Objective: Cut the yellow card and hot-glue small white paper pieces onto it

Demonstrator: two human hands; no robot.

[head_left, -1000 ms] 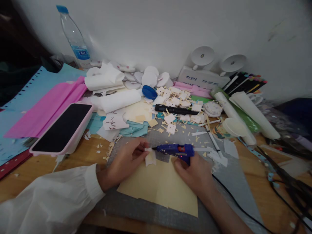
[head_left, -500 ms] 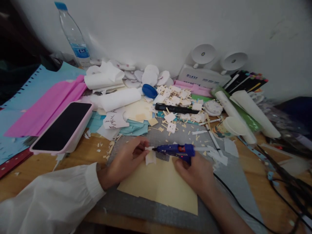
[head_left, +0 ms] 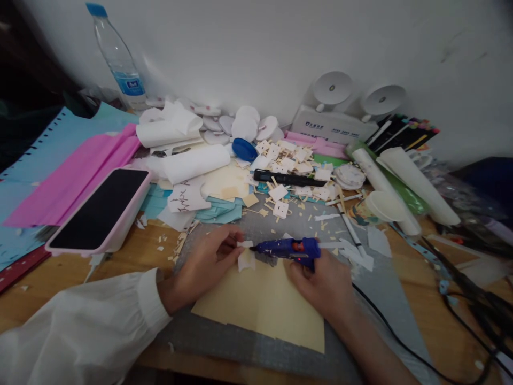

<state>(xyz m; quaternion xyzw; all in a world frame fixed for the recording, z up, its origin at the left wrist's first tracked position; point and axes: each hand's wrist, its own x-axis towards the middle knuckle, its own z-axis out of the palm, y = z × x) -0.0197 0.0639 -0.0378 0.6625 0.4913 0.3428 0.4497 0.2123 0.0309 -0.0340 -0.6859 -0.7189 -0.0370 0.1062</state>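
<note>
My left hand [head_left: 214,262] pinches a small white paper piece [head_left: 246,259] between thumb and fingers. Wrapped round the handle of a blue glue gun [head_left: 286,248] is my right hand [head_left: 323,275]. The gun points left, its dark nozzle at the right edge of the paper piece; whether they touch is hard to tell. A white glue stick [head_left: 331,245] sticks out of its back, and a small red light glows near the grip. Below both hands, pale yellow paper [head_left: 266,307] lies on a grey mat [head_left: 296,361].
Behind the hands are a pile of small white cards [head_left: 280,208] on sticks, a black pen [head_left: 289,178] and white rolls [head_left: 198,163]. A phone [head_left: 100,211] lies left, a bottle [head_left: 120,64] stands behind. At right are a paper cup [head_left: 379,207] and black cables [head_left: 473,321].
The nozzle has moved slightly left-to-right relation with the paper piece, now sitting just at its right edge. Both hands keep their grips, and the whole view has shifted very slightly.
</note>
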